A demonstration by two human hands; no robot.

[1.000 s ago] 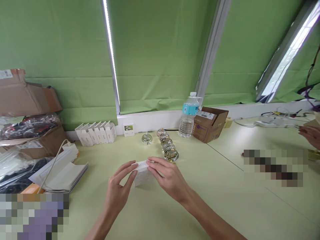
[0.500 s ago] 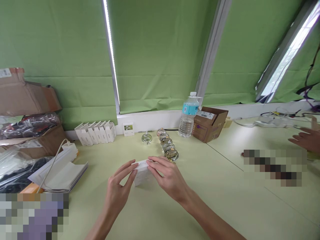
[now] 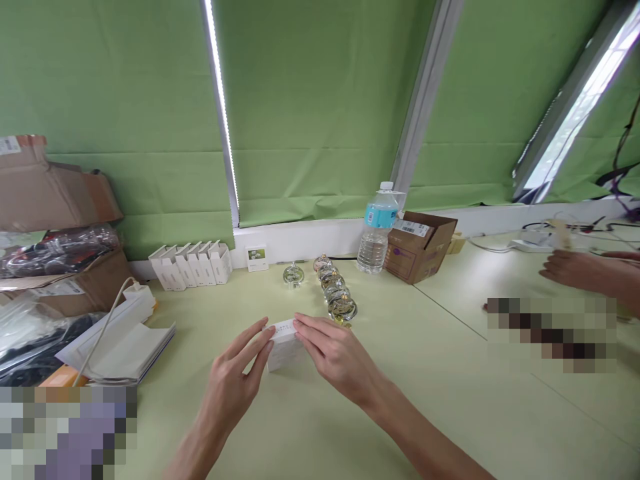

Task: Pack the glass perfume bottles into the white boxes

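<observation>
Clock centred on the white box, 12 toward the windows.

Item: white box point(image 3: 285, 350), one, small, upright on the tabletop point(image 3: 290, 427), at the middle of the work area. Printed narrow top edge uppermost, lower near edge at table level.

Left hand point(image 3: 237, 373): at 8 o'clock, pinching the box's top left corner, fingers above, thumb on the near face.

Right hand point(image 3: 335, 353): at 4 o'clock, pinching the top right corner, fingers close together; thumb contact partly hidden.

Round glass piece point(image 3: 293, 274), single: 12 o'clock, well apart from the box, short of the table's far edge.

Row of round metallic pieces point(image 3: 335, 287): 1 o'clock, its nearest member just beyond the right fingertips; little room there.

White cartons point(image 3: 193, 265), standing in a row: 10 o'clock, near the far edge. Picture card point(image 3: 257, 259): between 11 and 12, at the wall.

Water bottle point(image 3: 373, 250) and brown carton point(image 3: 417, 250), side by side: 2 o'clock.

Papers point(image 3: 125, 343): 9 o'clock, edge toward the box, bare tabletop between.

Table seam point(image 3: 453, 315): 3 o'clock, a wide open stretch before it.

Co-worker's hand point(image 3: 573, 270): between 2 and 3, well beyond the seam.
</observation>
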